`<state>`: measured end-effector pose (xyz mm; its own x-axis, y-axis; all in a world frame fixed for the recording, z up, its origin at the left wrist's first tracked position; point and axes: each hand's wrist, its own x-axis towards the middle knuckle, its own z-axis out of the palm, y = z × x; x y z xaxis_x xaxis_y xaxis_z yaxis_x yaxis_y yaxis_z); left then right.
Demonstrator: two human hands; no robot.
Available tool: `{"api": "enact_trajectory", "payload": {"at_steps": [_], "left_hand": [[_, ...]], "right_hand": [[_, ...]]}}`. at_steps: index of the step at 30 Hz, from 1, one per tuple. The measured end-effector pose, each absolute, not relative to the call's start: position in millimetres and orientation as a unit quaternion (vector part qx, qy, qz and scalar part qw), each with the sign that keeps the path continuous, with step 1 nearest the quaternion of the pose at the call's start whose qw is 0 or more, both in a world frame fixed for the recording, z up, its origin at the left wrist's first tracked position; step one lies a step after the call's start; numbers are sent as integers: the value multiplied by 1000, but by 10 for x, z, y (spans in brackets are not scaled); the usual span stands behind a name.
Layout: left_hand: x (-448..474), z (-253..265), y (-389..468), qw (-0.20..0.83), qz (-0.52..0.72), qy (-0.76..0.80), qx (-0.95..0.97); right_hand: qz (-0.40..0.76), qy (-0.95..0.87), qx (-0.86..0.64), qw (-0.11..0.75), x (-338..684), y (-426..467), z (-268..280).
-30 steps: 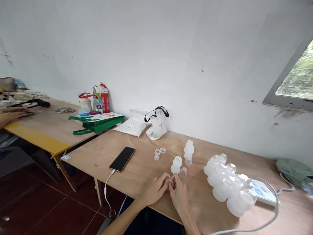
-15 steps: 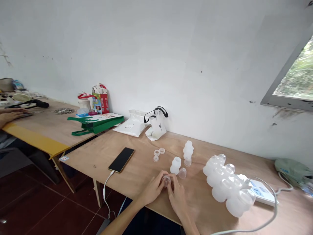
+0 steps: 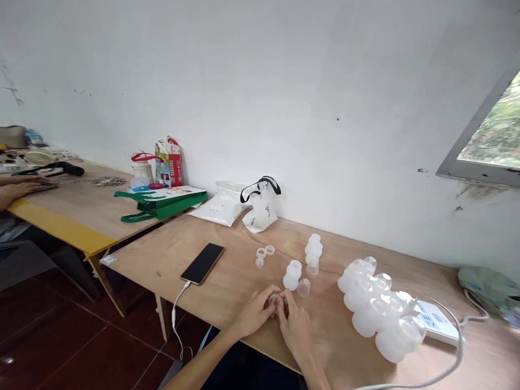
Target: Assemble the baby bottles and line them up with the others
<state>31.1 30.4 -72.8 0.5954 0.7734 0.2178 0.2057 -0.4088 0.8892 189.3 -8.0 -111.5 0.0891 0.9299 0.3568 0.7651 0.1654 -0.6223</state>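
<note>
Near the table's front edge, a small clear plastic piece is pinched between both hands. The fingers of my left hand close on it from the left, and those of my right hand from the right, covering much of it. Just beyond the fingers lie a clear dome cap and a small frosted bottle. Farther back is a frosted bottle row with another clear cap at its near end. Several clear plastic rings rest to the left of these.
Several frosted bottles with clear domes fill the right side, beside a white power strip and its cable. A phone charges at left. White bags stand by the wall. Another person's hands are at the far-left table.
The clear piece has tilted slightly between my fingers, and my hands have barely shifted. The whole view has moved a little; the things on the table keep their places.
</note>
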Motion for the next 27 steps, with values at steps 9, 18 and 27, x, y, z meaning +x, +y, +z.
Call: {"api": "enact_trajectory", "payload": {"at_steps": [9,18,27], "left_hand": [[299,-792,340,424,346,340,765],[341,-1035,459,518,413,342,666],[329,-1075,484,547,437,364,614]], "right_hand": [[153,-657,-606,422,1862,-156,-922],[160,-662,-590,433,1875,-133,-968],[95,-625,-594,498,2027,-129,-868]]}}
